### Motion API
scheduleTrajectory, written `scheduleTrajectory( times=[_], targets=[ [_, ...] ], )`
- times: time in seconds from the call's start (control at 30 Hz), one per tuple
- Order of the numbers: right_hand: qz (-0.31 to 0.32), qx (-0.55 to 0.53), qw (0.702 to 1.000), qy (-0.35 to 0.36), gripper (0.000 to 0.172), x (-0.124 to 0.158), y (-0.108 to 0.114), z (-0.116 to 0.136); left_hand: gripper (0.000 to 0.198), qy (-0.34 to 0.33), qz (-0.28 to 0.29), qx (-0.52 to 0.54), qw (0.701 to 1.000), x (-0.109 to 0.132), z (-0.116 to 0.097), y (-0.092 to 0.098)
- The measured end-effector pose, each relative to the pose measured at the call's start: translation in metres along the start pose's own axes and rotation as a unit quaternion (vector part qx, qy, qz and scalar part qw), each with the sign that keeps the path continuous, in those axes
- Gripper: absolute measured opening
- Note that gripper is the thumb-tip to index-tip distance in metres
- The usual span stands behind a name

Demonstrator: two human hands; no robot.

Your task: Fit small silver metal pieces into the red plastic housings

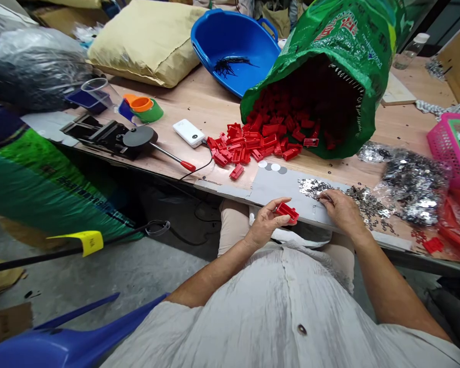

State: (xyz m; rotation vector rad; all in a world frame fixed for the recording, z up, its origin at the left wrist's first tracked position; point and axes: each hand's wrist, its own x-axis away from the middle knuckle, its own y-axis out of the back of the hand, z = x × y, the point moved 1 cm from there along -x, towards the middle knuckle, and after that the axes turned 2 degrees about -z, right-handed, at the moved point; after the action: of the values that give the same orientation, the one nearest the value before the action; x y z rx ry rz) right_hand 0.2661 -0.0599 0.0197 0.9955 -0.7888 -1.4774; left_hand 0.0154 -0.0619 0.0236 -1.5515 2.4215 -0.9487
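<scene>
Between the thumb and fingers of my left hand (pixel 266 225) is a small red plastic housing (pixel 287 212), held in front of the table edge with its hollow side showing. My right hand (pixel 341 208) is at the small metal pieces, its fingertips pinched together; whether a piece is between them is too small to see. Shiny flat metal pieces (pixel 312 188) lie just left of those fingers, and a darker pile of metal pieces (pixel 368 204) spreads to their right. Both piles lie at the grey sheet (pixel 268 185) along the front edge.
A green sack (pixel 368 71) lies on its side, spilling red housings (pixel 249 143) onto the table. Left of them are a white power bank (pixel 189 133) and a hand press (pixel 138 137) with a red-tipped lever. Behind stands a blue basin (pixel 233 46); at right, a pink basket (pixel 444 143).
</scene>
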Motion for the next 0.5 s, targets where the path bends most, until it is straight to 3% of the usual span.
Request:
scheduleTrajectory(
  times=[0.3, 0.5],
  targets=[
    [0.022, 0.030, 0.999, -0.008, 0.009, -0.0048, 0.0009, 0.0028, 0.053, -0.028, -0.002, -0.016, 0.999, -0.0005, 0.0014, -0.0013],
    [-0.009, 0.007, 1.000, -0.004, 0.010, -0.0013, 0.0009, 0.0030, 0.053, -0.041, -0.005, -0.023, 0.999, -0.0022, 0.0045, 0.0013]
  ],
)
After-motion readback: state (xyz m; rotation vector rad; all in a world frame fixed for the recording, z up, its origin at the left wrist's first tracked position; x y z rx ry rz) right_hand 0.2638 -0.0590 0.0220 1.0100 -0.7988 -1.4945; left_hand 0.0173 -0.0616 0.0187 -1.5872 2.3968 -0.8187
